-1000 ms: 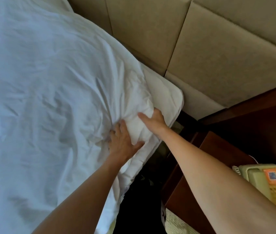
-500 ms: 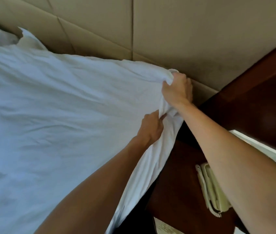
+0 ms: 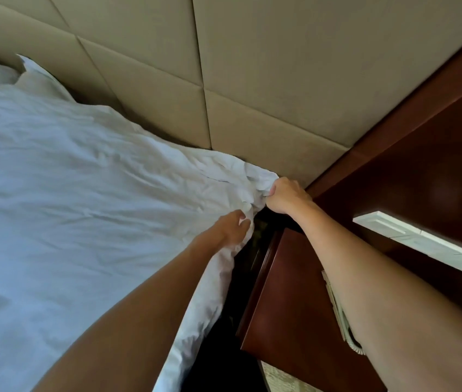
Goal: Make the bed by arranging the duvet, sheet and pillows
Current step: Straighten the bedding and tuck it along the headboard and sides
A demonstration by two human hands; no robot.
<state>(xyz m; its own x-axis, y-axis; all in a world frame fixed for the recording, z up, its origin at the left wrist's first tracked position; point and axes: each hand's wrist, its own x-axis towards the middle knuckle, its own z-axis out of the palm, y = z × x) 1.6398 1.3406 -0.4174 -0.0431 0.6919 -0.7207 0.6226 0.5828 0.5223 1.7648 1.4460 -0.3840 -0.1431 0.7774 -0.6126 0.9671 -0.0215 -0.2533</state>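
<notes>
Duvet (image 3: pixel 77 199), white, creased: spread across the bed, its corner at the padded headboard (image 3: pixel 266 80). Right hand (image 3: pixel 288 198): grip bunched tight on that corner. Left hand (image 3: pixel 231 229): grip curled round the duvet's side edge, just below. Pillow (image 3: pixel 40 80): upper left, against the headboard. Wooden nightstand (image 3: pixel 289 301): beside the bed.

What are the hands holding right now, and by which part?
Both grip the white duvet: the right hand bunches its corner by the headboard, the left hand holds the side edge just below.
</notes>
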